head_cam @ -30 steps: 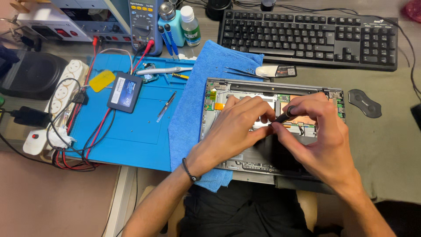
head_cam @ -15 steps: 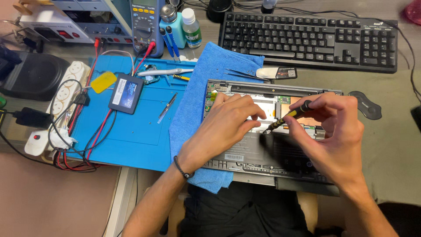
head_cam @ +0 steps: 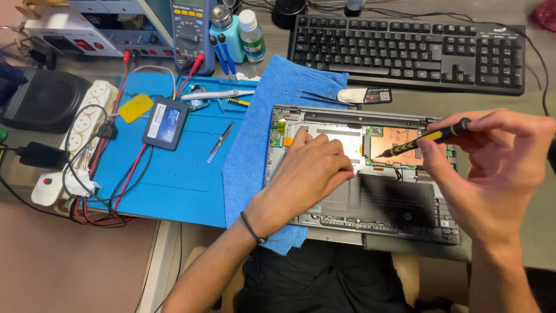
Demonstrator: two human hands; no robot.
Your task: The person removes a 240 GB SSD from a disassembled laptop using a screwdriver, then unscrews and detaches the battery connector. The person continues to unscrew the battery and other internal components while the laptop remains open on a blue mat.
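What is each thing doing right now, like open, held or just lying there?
Laptop: opened up, insides showing, on the blue towel.
Screwdriver: held in the right hand, tip over the copper plate.
Left hand: flat on the laptop.
Drive: lying on the blue mat.
Tweezers: lying unused.
Bottles: upright, capped.

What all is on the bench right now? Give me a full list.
opened grey laptop chassis: 1, centre
blue cloth towel: 1, under the chassis's left side
blue work mat: 1, left
black flat drive: 1, on mat
black keyboard: 1, top
blue multimeter: 1, top left
white power strip: 1, far left
black-and-yellow screwdriver: 1, in right hand
left hand: resting on chassis
right hand: holding the screwdriver over the copper plate
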